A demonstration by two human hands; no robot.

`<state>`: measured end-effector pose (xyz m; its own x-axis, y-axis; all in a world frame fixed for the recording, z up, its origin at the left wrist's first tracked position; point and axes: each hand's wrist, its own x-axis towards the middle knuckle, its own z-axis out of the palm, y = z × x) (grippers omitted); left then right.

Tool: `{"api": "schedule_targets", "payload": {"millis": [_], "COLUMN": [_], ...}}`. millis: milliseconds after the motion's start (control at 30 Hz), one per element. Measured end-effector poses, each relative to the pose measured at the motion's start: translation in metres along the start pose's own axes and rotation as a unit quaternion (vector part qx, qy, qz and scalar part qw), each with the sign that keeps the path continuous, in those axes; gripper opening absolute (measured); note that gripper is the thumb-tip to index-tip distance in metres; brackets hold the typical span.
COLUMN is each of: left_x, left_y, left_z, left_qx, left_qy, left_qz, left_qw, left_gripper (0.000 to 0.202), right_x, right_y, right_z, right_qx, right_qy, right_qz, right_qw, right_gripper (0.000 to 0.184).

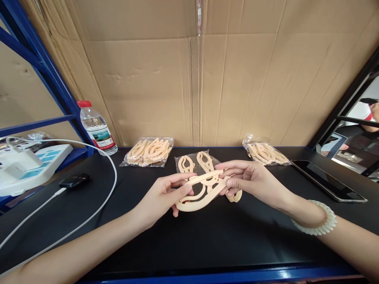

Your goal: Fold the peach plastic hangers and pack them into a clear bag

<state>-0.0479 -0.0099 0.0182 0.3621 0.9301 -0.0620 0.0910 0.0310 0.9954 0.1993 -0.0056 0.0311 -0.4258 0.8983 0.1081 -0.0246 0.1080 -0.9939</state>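
Observation:
Above the middle of the black table I hold a cream-coloured folding clothes hanger (199, 204) between both hands. My left hand (164, 193) pinches its left end between thumb and fingers. At the other end, my right hand (253, 179) grips it near the middle joint, thumb in front and fingers behind. Just behind lie more cream folding hangers (205, 161) on a clear plastic bag (177, 159), partly hidden by my hands. One more hanger's end (235, 197) shows below my right hand.
Bagged hangers stand at the back left (149, 152) and back right (265, 153). A water bottle (99, 132), a white power strip (38, 167), a cable (114, 173) and a black device (74, 180) are left. A tablet (328, 181) lies right. Cardboard (154, 86) walls the back.

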Motion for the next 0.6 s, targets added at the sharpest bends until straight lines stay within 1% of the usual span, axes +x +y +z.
{"api": "schedule_targets", "payload": {"millis": [100,167,267,333,400,433,533,600], "left_x": [-0.001,-0.002,-0.003,-0.003,-0.002,-0.002,-0.002,-0.002], "left_y": [0.000,0.000,0.001,0.001,0.001,0.000,0.000,0.000], "left_z": [-0.001,0.000,0.001,0.000,0.000,-0.001,-0.002,-0.002], "left_qx": [-0.008,-0.008,-0.006,-0.007,-0.010,-0.011,-0.015,-0.024], "left_qy": [-0.007,-0.022,-0.048,-0.051,-0.048,-0.047,-0.050,-0.054], "left_qz": [-0.010,-0.019,-0.031,-0.032,-0.031,-0.031,-0.032,-0.029], "left_qw": [1.000,1.000,0.998,0.998,0.998,0.998,0.998,0.998], "left_gripper": [0.044,0.046,0.048,0.048,0.048,0.047,0.047,0.047], "right_x": [0.000,-0.001,-0.003,-0.004,-0.004,-0.005,-0.004,-0.003], "right_y": [0.002,0.003,0.007,0.009,0.010,0.010,0.010,0.010], "right_z": [0.000,-0.001,-0.003,-0.005,-0.007,-0.008,-0.010,-0.012], "right_qx": [-0.006,-0.029,-0.101,-0.172,-0.241,-0.272,-0.346,-0.373], "right_qy": [-0.005,0.000,0.006,0.002,0.001,0.004,0.012,0.007], "right_qz": [-0.007,-0.028,-0.070,-0.102,-0.145,-0.177,-0.299,-0.364], "right_qw": [1.000,0.999,0.992,0.980,0.960,0.946,0.889,0.853], "right_gripper": [0.043,0.038,0.028,0.025,0.025,0.025,0.022,0.021]}}
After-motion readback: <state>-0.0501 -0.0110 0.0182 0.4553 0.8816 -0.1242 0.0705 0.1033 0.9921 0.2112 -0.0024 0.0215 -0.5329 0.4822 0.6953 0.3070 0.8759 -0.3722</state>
